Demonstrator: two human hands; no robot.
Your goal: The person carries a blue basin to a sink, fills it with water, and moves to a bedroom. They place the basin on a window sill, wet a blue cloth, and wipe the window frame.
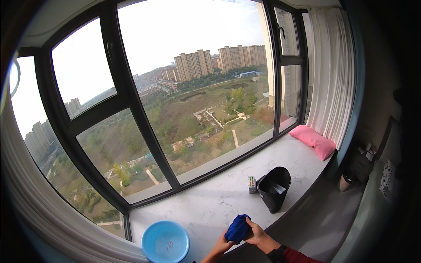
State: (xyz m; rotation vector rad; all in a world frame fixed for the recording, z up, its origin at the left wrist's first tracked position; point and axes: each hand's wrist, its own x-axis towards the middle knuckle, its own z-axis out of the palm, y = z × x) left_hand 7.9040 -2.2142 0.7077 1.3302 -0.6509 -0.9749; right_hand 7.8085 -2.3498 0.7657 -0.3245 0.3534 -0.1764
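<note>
A bunched dark-blue cloth (237, 229) is held between both hands above the front edge of the white marble-patterned window sill (210, 207). My left hand (224, 242) grips its lower left side. My right hand (257, 234) holds the right side, thumb on top. To the left of the hands stands a light-blue plastic basin (165, 241); writing shows on its bottom. Beyond the hands, a black open-topped bag (275, 194) stands on the sill with something white inside. Touching or close to its left side is a small box (252, 184) with coloured squares on top.
A pink pillow (312, 140) lies at the sill's far right, below a white curtain (332, 72). Dark-framed windows (184, 185) border the sill. Another pale curtain (65, 223) hangs at left. Grey floor (315, 213) and a pale green bed (358, 217) are to the right.
</note>
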